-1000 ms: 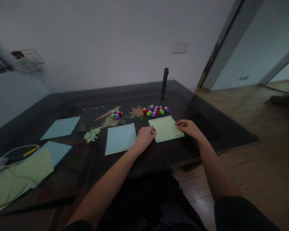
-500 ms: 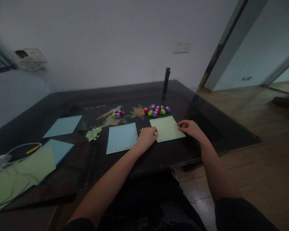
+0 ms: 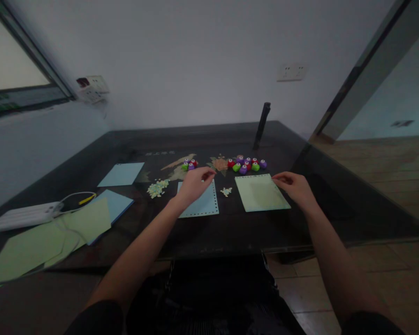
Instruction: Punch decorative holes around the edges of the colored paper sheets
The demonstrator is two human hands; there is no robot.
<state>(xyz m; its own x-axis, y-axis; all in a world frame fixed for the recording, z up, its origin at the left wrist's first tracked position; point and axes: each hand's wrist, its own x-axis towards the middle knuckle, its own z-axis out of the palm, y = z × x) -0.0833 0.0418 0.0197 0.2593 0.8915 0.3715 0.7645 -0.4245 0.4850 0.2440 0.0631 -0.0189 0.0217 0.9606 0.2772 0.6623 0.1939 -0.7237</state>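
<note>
Your right hand [image 3: 295, 186] rests its fingertips on the right edge of the pale green square paper sheet [image 3: 261, 193], which lies flat on the dark glossy table [image 3: 230, 228] in front of you, a little right of centre. Those fingers are loosely curled and slightly apart, pressing on the sheet rather than pinching it. The green sheet shows a dotted line of punched holes along its upper and left edges; whether the other edges are punched is too dim to tell.

Your left hand [image 3: 194, 182] hovers over the top of the light blue square paper sheet [image 3: 199, 204], fingers curved and apart, with nothing visibly gripped between them. The blue sheet has holes punched down its right side and along its bottom edge, so from the look of it both sheets have had at least part of their borders worked.

Between the two sheets sits a small heap of pale paper dots [image 3: 226, 191], and a larger heap of paper dots [image 3: 157, 188] lies left of the blue sheet. Behind them are two clusters of small round craft punches, the larger cluster [image 3: 246, 164] beyond the green sheet and the smaller cluster [image 3: 189, 164] beyond the blue one; neither hand touches a punch.

Further left, plain blue and green sheets [image 3: 91, 218] appear unpunched.
</note>
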